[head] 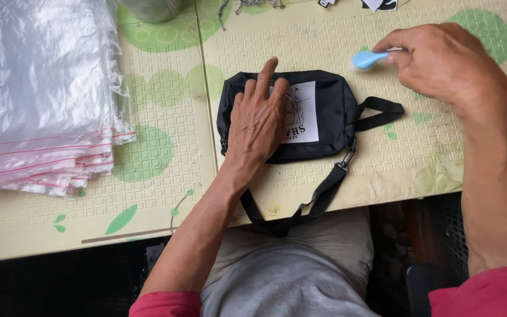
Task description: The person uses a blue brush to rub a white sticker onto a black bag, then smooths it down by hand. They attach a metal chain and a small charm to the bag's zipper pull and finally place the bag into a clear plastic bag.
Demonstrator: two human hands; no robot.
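Pressure from the left hand [257, 120] kept a small black pouch [330, 100] flat on the tabletop [165, 194], close to the near edge. The fingers [267, 70] of that hand were laid open across the pouch, the index stretched straight toward the far edge and the others slightly bent, and part of a white printed label [306, 111] was covered by them. Nothing was gripped by that hand; it was only pressed down.

A small light-blue tool [366, 58], seemingly a little brush, was pinched between the thumb and fingertips of the right hand [447, 61], which was held just beyond the pouch's upper right corner, near a short black loop [382, 113]. Whether the tool touched the fabric could not be told. A black strap [318, 196], clipped at the right end of the pouch, was draped over the tabletop edge toward the lap.

A stack of clear plastic bags [36, 94] with red seal lines was set well apart on the left.

For the step to be done well, the pouch should probably be kept pinned flat so the fabric is not dragged, the tool should be drawn in light strokes away from the holding hand, and the label should be uncovered when that area is reached.
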